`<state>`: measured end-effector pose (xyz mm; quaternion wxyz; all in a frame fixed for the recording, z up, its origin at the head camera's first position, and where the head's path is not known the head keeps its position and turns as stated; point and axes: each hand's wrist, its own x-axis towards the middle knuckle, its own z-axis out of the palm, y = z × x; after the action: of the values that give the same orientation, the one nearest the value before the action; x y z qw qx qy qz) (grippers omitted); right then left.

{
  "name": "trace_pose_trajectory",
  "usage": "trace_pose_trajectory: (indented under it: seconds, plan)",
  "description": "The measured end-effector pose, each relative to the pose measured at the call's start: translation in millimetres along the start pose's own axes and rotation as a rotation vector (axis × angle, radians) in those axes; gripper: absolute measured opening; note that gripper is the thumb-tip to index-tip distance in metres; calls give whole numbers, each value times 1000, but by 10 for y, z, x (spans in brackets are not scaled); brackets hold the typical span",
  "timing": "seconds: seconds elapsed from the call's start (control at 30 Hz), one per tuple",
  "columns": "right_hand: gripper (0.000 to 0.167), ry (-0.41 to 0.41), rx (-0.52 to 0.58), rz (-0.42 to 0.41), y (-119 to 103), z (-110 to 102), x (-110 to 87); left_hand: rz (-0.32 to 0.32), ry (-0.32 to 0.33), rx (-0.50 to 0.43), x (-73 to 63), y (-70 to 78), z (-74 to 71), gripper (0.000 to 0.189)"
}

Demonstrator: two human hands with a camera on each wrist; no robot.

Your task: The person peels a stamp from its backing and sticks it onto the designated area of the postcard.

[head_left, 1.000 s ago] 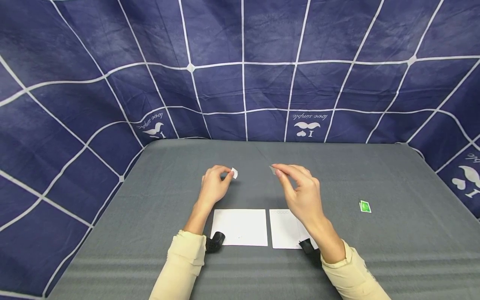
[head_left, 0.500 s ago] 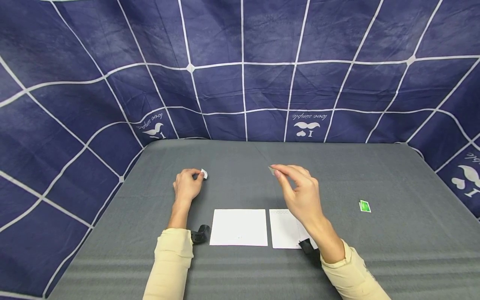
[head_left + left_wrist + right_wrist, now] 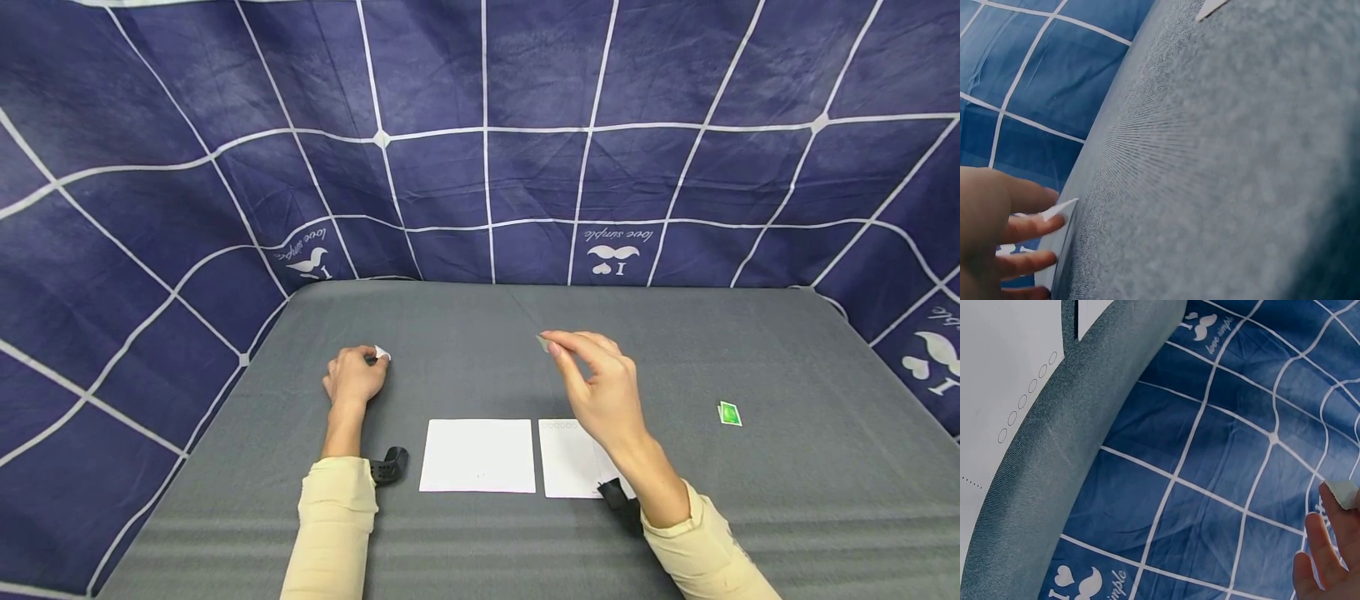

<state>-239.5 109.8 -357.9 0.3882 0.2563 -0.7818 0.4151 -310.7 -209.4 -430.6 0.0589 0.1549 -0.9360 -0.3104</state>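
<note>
My left hand [image 3: 355, 377] pinches a small white piece of paper [image 3: 383, 353] low over the left of the table; in the left wrist view the white piece [image 3: 1060, 210] sits between thumb and fingertips. My right hand [image 3: 604, 390] is raised above the right-hand card, pinching a small stamp [image 3: 543, 342] between thumb and forefinger. Its perforated edge and pale face show on the stamp [image 3: 1342, 492] in the right wrist view. A blank white card [image 3: 477, 456] lies in the middle. Right of it, a white card with a row of printed circles [image 3: 566, 454] is partly hidden by my right wrist.
Green stamps [image 3: 729, 413], seemingly overlapping, lie on the right of the grey cloth-covered table [image 3: 480, 542]. A blue curtain with white grid lines [image 3: 540, 175] encloses the back and sides. Black wrist cameras [image 3: 390, 466] are strapped to both wrists.
My left hand has moved left and slightly nearer with the white piece, leaving the blank card fully in view. My right hand has stayed almost still, holding the stamp.
</note>
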Motion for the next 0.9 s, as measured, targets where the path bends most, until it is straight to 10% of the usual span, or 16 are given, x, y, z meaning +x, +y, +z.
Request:
trace_pose_trajectory:
  seconds: [0.47,0.67,0.9]
  plan:
    - [14,-3,-5,-2,-2,0,-5,-58,80,-50,-52,60,-73,40]
    - [14,-9,-13,-16,14,8,-5,136,51,-262,-97,279,-136,36]
    - [14,-23,-20,-29,10,0,-4,411,-80,-582,-483,937,-172,22]
